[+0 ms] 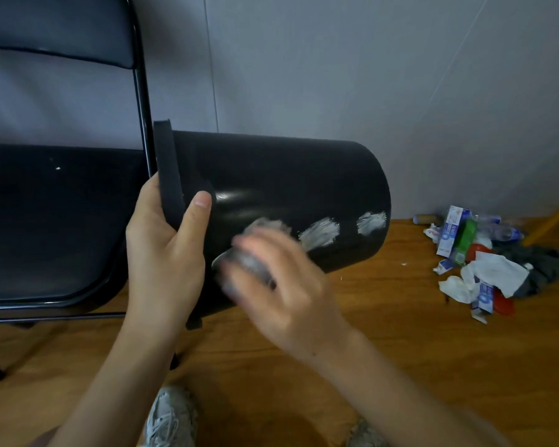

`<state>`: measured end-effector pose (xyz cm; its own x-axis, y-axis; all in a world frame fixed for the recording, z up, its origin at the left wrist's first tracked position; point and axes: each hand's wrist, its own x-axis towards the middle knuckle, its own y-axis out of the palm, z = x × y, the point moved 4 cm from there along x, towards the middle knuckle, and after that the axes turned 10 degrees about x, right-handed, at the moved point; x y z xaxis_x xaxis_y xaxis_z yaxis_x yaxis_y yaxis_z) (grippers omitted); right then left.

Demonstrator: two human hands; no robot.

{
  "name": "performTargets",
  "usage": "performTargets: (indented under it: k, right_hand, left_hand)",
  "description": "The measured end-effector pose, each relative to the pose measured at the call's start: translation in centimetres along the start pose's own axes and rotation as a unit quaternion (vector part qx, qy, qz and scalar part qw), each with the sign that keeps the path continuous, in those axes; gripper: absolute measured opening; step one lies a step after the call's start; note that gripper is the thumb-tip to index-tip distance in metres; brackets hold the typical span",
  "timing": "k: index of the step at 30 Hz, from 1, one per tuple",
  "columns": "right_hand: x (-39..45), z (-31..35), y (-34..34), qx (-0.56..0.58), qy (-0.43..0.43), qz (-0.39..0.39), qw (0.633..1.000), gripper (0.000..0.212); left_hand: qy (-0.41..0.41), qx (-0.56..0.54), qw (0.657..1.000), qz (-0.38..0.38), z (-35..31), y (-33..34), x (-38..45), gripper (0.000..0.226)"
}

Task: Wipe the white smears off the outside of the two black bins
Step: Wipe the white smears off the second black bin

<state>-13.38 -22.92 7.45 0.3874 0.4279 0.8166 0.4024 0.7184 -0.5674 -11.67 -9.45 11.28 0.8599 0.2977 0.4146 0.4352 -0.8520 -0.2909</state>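
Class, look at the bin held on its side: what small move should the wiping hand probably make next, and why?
Probably slide the right hand along the black bin toward its base, onto the middle smear. That and the end smear look untouched, while the left hand holds the rim steady.

Single head view looks down, close over the floor [400, 366]

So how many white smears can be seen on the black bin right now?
3. One at the bin's base end, one mid-wall, one blurred beside the right hand. The far side is hidden, so there may be more.
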Motion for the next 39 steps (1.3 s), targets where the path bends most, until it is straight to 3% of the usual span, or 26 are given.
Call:
performTargets:
  k: [3, 9, 14, 21, 23, 28, 34, 36, 39]
  right_hand:
    - [-0.1, 0.4, 0.1, -0.008, -0.077, 0.032, 0.996, 0.013]
    - [0.8, -0.4, -0.1, -0.001, 0.049, -0.043, 0.998, 0.016]
    - [-0.8, 0.4, 0.8, 0.015, -0.066, 0.04, 0.997, 0.015]
    - [2.0, -2.5, -0.4, 0.066, 0.132, -0.003, 0.989, 0.039]
    - [1.1, -1.7, 0.0, 0.068, 0.105, 0.016, 0.992, 0.035]
    - [-1.2, 0.6, 0.7, 0.04, -0.073, 0.07, 0.994, 0.018]
    - [0.5, -1.2, -0.2, 0.031, 0.066, -0.016, 0.997, 0.024]
    - [0.0, -0.4, 0.2, 0.037, 0.058, -0.013, 0.998, 0.022]
    - [-1.0, 0.6, 0.8, 0.036, -0.024, 0.033, 0.999, 0.019]
  left_hand:
    - [-0.002, 0.01, 1.0, -0.004, 0.0, -0.1, -0.1, 0.016]
    - [-0.004, 0.007, 1.0, -0.001, -0.5, 0.5, 0.0, 0.023]
    - [-0.016, 0.005, 1.0, 0.022, -0.1, 0.7, -0.2, 0.029]
    - [-0.02, -0.01, 0.999, 0.024, -0.5, 1.4, -0.6, 0.023]
    - [-0.028, -0.014, 0.999, 0.027, -0.3, 1.5, -0.6, 0.02]
    - [-0.036, 0.003, 0.999, 0.019, 0.2, 1.2, -0.4, 0.018]
    - [-0.024, -0.014, 1.0, 0.011, -0.5, 1.2, -0.3, 0.018]
    - [-0.03, -0.015, 0.999, 0.016, -0.4, 1.4, -0.2, 0.019]
    - [-0.042, -0.014, 0.999, 0.03, 0.0, 1.4, -0.3, 0.02]
